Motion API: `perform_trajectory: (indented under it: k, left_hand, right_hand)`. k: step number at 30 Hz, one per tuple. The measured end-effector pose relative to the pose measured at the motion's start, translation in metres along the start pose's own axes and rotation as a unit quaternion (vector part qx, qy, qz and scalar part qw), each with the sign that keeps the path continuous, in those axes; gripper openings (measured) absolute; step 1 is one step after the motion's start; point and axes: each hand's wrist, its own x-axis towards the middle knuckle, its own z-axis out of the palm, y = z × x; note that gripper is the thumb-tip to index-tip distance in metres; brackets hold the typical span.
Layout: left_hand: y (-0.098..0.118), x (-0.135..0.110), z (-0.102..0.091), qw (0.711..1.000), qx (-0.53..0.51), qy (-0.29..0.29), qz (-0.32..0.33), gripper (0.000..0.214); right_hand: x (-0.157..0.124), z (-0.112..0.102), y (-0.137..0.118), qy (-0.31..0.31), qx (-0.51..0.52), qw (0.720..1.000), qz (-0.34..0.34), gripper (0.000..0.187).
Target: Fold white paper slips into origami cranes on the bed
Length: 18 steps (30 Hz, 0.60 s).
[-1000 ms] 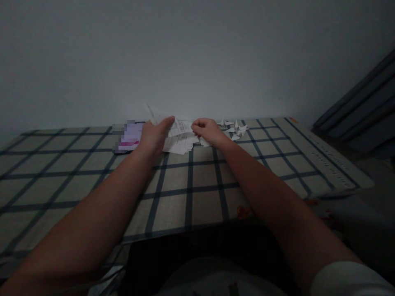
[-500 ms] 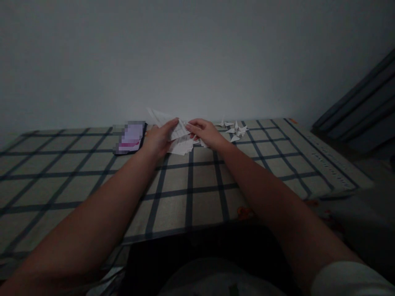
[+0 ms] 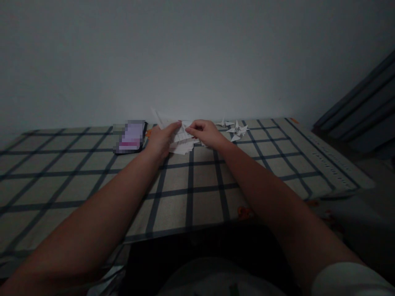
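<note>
My left hand is closed on a folded sheet of white paper, its thumb lying over the top. A pointed corner of the sheet sticks up past the hand toward the wall. My right hand pinches the paper's right side between thumb and fingertips. Beneath the hands, a stack of white paper sheets lies on the table, partly covered. Just right of my right hand rest several folded paper cranes. Exact folds in the held sheet are too dim to make out.
A phone with a lit, blurred screen lies left of my hands. The checked tablecloth covers the table, which meets a plain wall at the back. A dark curtain hangs at the far right.
The held paper has shifted slightly to the right, and its upright corner looks narrower. The fingers of my right hand have curled in more tightly at the paper's edge.
</note>
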Motion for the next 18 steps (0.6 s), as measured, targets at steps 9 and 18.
perform_trajectory:
  k: [9,18]
  left_hand:
    - [0.006,0.035,-0.024,0.998,-0.026,0.053,-0.009,0.024]
    - [0.009,0.022,-0.013,0.997,-0.047,-0.043,-0.045,0.048]
  right_hand:
    - [-0.005,-0.005,-0.004,0.003,-0.012,1.000,0.013,0.025]
    - [-0.003,-0.006,0.002,0.042,0.017,0.999,0.015,0.024]
